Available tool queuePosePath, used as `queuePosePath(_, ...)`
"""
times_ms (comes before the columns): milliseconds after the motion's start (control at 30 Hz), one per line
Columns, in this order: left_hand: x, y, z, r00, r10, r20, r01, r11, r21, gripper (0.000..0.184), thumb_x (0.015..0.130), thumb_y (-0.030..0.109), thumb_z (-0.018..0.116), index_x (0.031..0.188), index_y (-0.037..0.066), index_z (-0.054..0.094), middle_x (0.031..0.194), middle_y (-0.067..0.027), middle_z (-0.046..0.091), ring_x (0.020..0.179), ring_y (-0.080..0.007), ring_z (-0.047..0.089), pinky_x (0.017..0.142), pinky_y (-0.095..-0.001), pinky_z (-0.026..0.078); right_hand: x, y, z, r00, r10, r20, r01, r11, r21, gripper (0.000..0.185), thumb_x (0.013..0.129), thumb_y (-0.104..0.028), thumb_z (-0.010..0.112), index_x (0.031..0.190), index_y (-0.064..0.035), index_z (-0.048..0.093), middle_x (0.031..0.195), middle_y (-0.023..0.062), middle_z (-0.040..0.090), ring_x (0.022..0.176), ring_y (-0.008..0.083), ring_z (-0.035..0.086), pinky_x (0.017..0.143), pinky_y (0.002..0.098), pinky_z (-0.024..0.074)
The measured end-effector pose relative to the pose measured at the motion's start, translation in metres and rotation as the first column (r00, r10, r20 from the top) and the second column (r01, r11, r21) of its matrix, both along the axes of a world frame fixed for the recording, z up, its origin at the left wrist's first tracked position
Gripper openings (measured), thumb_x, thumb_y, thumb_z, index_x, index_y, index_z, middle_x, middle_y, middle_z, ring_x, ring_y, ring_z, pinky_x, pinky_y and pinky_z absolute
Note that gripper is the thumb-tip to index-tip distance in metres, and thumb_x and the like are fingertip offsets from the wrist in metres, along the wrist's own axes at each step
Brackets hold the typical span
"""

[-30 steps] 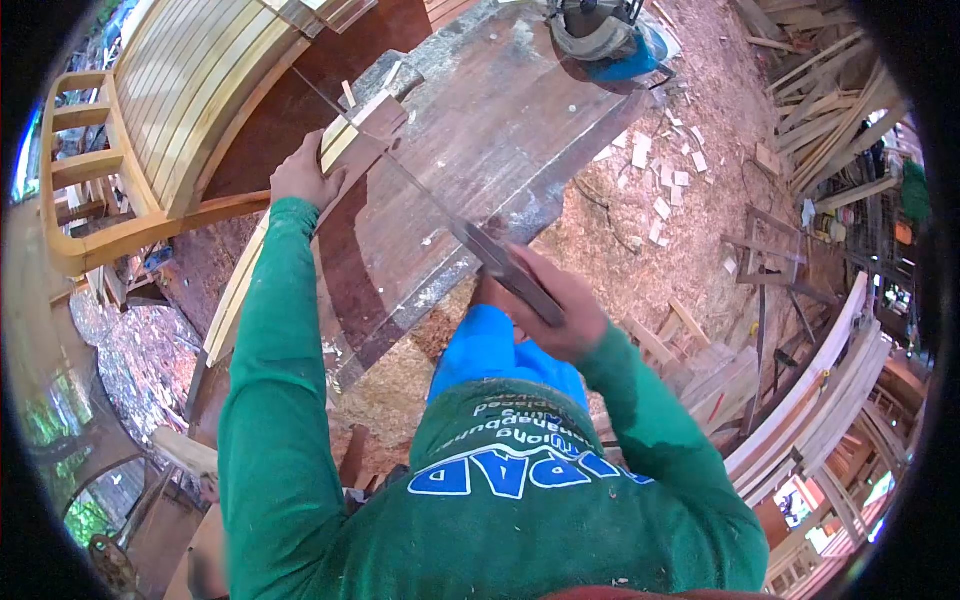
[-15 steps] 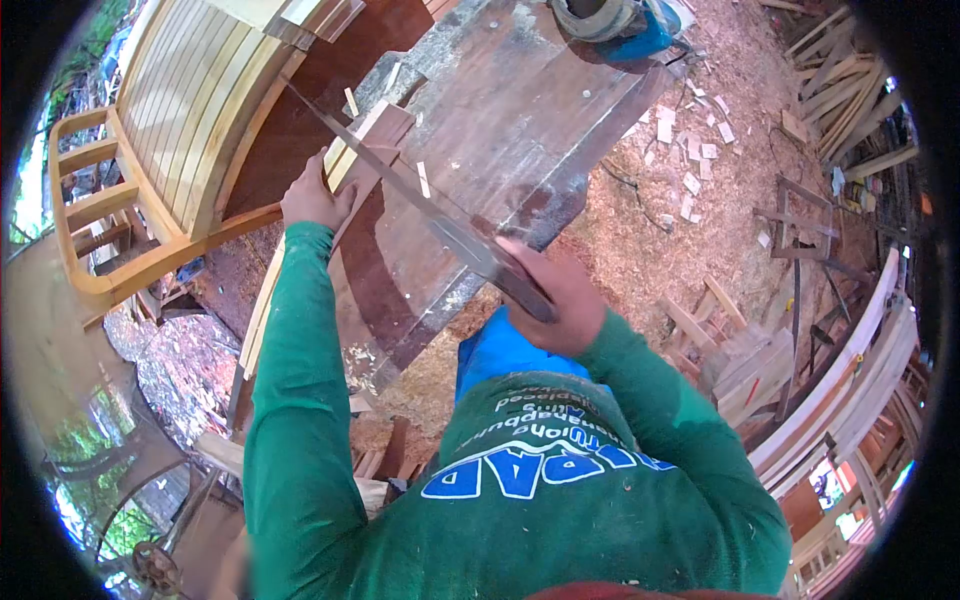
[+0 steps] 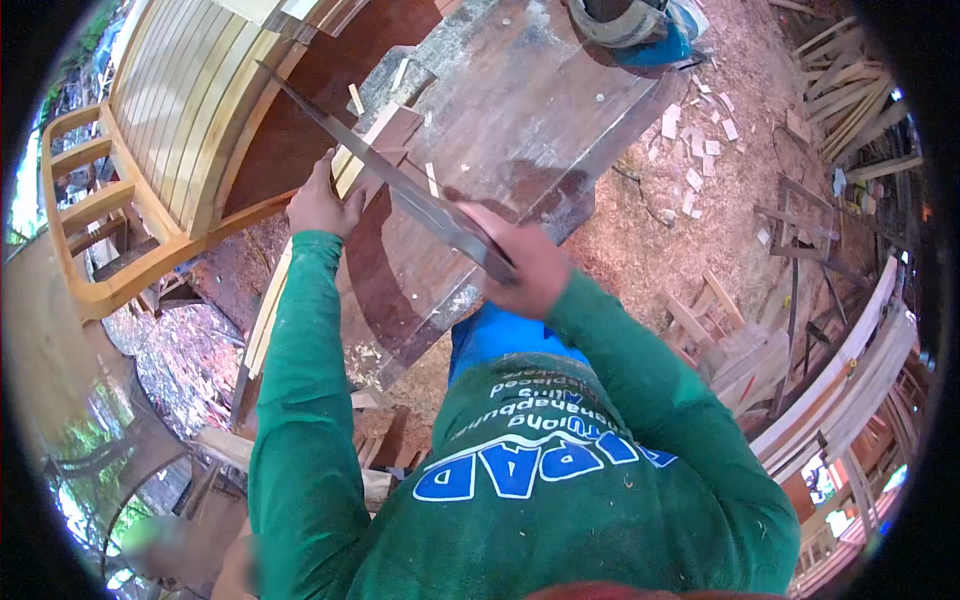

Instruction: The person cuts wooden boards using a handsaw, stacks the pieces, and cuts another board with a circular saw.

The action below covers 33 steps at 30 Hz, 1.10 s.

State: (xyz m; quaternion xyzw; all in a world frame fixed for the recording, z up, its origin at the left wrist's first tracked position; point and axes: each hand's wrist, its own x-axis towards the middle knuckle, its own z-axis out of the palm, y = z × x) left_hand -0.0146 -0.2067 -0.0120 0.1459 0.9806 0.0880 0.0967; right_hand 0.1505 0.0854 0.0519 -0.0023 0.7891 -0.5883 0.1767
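Your right hand (image 3: 525,262) has its fingers closed fully around the handle of the saw (image 3: 425,203); the blade runs slantwise across the wood strips (image 3: 348,172) near their far end. Your left hand (image 3: 325,205) grips those strips just beside the blade, thumb and fingers parted only by their width. Strips lie along the bench (image 3: 510,85), left side. Blue power tool (image 3: 665,45) at the bench's far end; offcuts (image 3: 693,180) on the floor.

L hand (image 3: 322,205) on wood strips (image 3: 348,172), R hand (image 3: 528,265) w/ saw (image 3: 405,188)
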Motion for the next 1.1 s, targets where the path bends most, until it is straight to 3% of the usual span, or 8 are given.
queuePosePath(200, -0.007, -0.003, -0.006, 1.000, 0.015, 0.007, -0.015, 1.000, 0.011, 0.074, 0.082, 0.037, 0.081, 0.147, 0.017, 0.051, 0.109, -0.0203, 0.074, 0.098, -0.0441, 0.072, 0.085, -0.0522, 0.058, 0.055, 0.024, 0.006, 0.996, -0.076, -0.046, 0.076, 0.997, -0.010, 0.081, 0.079, -0.007, 0.071, 0.154, -0.0122, 0.043, 0.103, 0.0247, 0.071, 0.089, 0.0453, 0.070, 0.076, 0.0477, 0.0557)
queuePosePath(467, -0.009, -0.011, -0.013, 0.996, -0.063, -0.057, 0.065, 0.998, 0.020, 0.077, 0.081, 0.035, 0.080, 0.148, 0.014, 0.049, 0.116, -0.0190, 0.074, 0.097, -0.0432, 0.073, 0.085, -0.0509, 0.060, -0.022, -0.022, -0.001, 0.993, -0.111, -0.045, 0.108, 0.992, -0.064, 0.077, 0.080, -0.008, 0.072, 0.152, -0.0134, 0.046, 0.102, 0.0213, 0.072, 0.088, 0.0390, 0.074, 0.077, 0.0413, 0.0573)
queuePosePath(500, -0.011, -0.007, -0.007, 0.996, -0.026, 0.083, 0.028, 0.999, -0.019, 0.085, 0.079, 0.037, 0.080, 0.149, 0.003, 0.046, 0.135, -0.0210, 0.064, 0.115, -0.0384, 0.068, 0.094, -0.0507, 0.056, -0.009, -0.015, 0.006, 0.992, -0.123, -0.038, 0.119, 0.990, -0.078, 0.076, 0.081, -0.008, 0.072, 0.152, -0.0133, 0.047, 0.102, 0.0213, 0.071, 0.088, 0.0379, 0.074, 0.077, 0.0402, 0.0571)
queuePosePath(633, -0.007, -0.008, -0.008, 1.000, -0.027, 0.007, 0.026, 0.999, 0.034, 0.080, 0.083, 0.039, 0.077, 0.148, 0.004, 0.046, 0.132, -0.0212, 0.066, 0.112, -0.0406, 0.069, 0.093, -0.0505, 0.057, 0.059, 0.012, 0.009, 0.990, -0.140, 0.012, 0.139, 0.989, 0.060, 0.070, 0.083, -0.005, 0.071, 0.150, -0.0086, 0.050, 0.111, 0.0172, 0.074, 0.091, 0.0251, 0.075, 0.080, 0.0336, 0.0565)
queuePosePath(767, -0.009, 0.001, 0.017, 0.986, 0.061, 0.152, -0.057, 0.998, -0.030, 0.071, 0.083, 0.040, 0.075, 0.141, 0.008, 0.049, 0.129, -0.0216, 0.067, 0.109, -0.0421, 0.069, 0.092, -0.0521, 0.057, 0.054, 0.006, 0.019, 0.991, -0.123, 0.048, 0.116, 0.984, 0.133, 0.068, 0.082, -0.002, 0.071, 0.148, -0.0025, 0.052, 0.116, 0.0137, 0.075, 0.098, 0.0178, 0.072, 0.088, 0.0298, 0.0548)
queuePosePath(867, -0.004, -0.001, 0.014, 0.992, 0.069, 0.103, -0.073, 0.997, 0.030, 0.065, 0.083, 0.039, 0.074, 0.137, 0.010, 0.051, 0.126, -0.0217, 0.068, 0.110, -0.0419, 0.069, 0.092, -0.0529, 0.057, 0.066, 0.006, 0.002, 0.950, -0.273, 0.153, 0.280, 0.960, -0.023, 0.067, 0.081, 0.000, 0.071, 0.146, 0.0026, 0.053, 0.118, 0.0128, 0.073, 0.103, 0.0187, 0.069, 0.093, 0.0290, 0.0527)
queuePosePath(1033, 0.002, 0.006, 0.016, 0.984, 0.103, 0.143, -0.105, 0.994, 0.003, 0.056, 0.083, 0.037, 0.075, 0.131, 0.012, 0.058, 0.121, -0.0195, 0.070, 0.110, -0.0414, 0.069, 0.093, -0.0530, 0.056, 0.065, 0.044, 0.044, 0.947, -0.321, 0.030, 0.320, 0.947, 0.029, 0.062, 0.086, 0.001, 0.070, 0.145, 0.0053, 0.053, 0.121, 0.0116, 0.070, 0.105, 0.0152, 0.066, 0.093, 0.0296, 0.0527)
queuePosePath(1100, -0.004, 0.002, 0.005, 0.991, 0.091, 0.096, -0.096, 0.994, 0.048, 0.055, 0.084, 0.039, 0.076, 0.129, 0.012, 0.060, 0.122, -0.0186, 0.070, 0.110, -0.0415, 0.068, 0.095, -0.0528, 0.055, 0.060, 0.082, 0.047, 0.943, -0.265, -0.200, 0.282, 0.957, 0.064, 0.062, 0.085, 0.002, 0.069, 0.145, 0.0036, 0.055, 0.113, 0.0079, 0.071, 0.096, 0.0136, 0.067, 0.084, 0.0269, 0.0537)
